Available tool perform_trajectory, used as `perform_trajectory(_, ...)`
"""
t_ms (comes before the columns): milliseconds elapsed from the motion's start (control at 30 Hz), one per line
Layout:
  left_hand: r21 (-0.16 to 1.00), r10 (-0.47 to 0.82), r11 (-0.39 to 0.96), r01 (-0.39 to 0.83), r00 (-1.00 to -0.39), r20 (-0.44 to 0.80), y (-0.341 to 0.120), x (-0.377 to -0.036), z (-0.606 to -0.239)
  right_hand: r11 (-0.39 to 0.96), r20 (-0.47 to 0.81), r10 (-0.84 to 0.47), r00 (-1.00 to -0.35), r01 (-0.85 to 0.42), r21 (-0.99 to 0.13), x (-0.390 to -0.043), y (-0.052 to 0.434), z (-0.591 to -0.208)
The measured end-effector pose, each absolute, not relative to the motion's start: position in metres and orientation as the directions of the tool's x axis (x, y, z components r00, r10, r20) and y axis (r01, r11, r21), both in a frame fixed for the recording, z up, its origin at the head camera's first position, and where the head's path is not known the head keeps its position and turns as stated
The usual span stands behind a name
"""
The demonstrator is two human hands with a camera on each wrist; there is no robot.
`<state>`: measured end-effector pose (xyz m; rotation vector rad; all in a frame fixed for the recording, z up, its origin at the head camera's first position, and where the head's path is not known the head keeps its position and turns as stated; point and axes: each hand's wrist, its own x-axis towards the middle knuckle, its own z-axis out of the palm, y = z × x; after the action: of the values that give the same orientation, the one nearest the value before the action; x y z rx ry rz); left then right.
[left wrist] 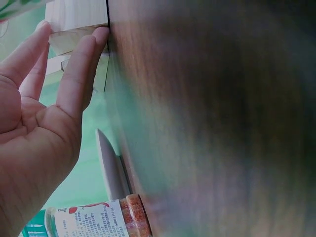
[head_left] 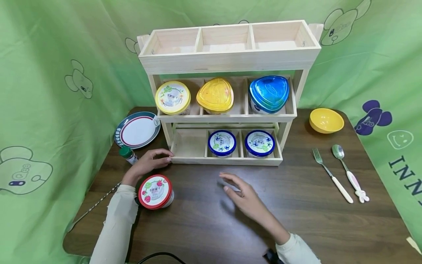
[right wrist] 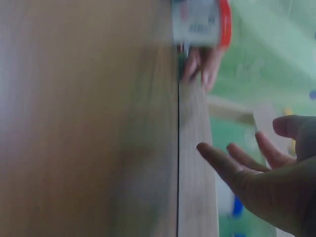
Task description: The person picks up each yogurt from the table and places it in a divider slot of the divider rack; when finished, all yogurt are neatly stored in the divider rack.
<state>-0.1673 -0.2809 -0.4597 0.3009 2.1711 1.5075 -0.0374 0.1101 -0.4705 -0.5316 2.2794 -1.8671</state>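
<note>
My left hand [head_left: 150,164] has its fingertips at the left end of the wooden shelf's [head_left: 227,160] bottom tier; in the left wrist view its fingers [left wrist: 76,74] reach straight to the wood. Over the table in front of the shelf, my right hand [head_left: 245,198] is held with fingers apart and nothing in them. A red-lidded jar [head_left: 156,191] stands beside my left wrist. Two blue-lidded jars [head_left: 222,143] sit in the bottom tier's middle and right compartments. Above them, the middle tier holds a round yellow-lidded jar [head_left: 173,97], a yellow triangular-lidded jar [head_left: 215,95] and a blue triangular-lidded jar [head_left: 269,94].
Behind my left hand are a green-capped spice bottle [head_left: 128,154] and a blue-rimmed plate [head_left: 138,129]. At the right lie a fork [head_left: 332,176] and a spoon [head_left: 350,174], with a yellow bowl [head_left: 326,120] farther back. A black cable [head_left: 161,253] runs along the front.
</note>
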Motion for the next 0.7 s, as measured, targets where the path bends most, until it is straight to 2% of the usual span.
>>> perform_trajectory(200, 0.918, 0.424, 0.378, -0.116, -0.86, -0.284, -0.285, -0.174, -0.468, 0.125, 0.074, -0.438, -0.896, -0.142, -0.982, -0.032, 0.068, -0.473)
perform_trajectory(400, 0.906, 0.388, 0.404, -0.123, -0.874, -0.292, -0.279, -0.168, -0.455, 0.145, 0.067, -0.528, -0.847, -0.168, -0.975, -0.038, 0.036, -0.47)
perform_trajectory(600, 0.923, 0.443, 0.382, -0.043, -0.868, -0.224, -0.283, -0.167, -0.461, 0.163, 0.058, -0.576, -0.816, -0.184, -0.969, -0.043, 0.003, -0.463)
perform_trajectory(700, 0.921, 0.434, 0.386, -0.05, -0.872, -0.229, -0.282, -0.166, -0.461, 0.181, 0.058, -0.586, -0.808, -0.2, -0.963, -0.045, -0.013, -0.46)
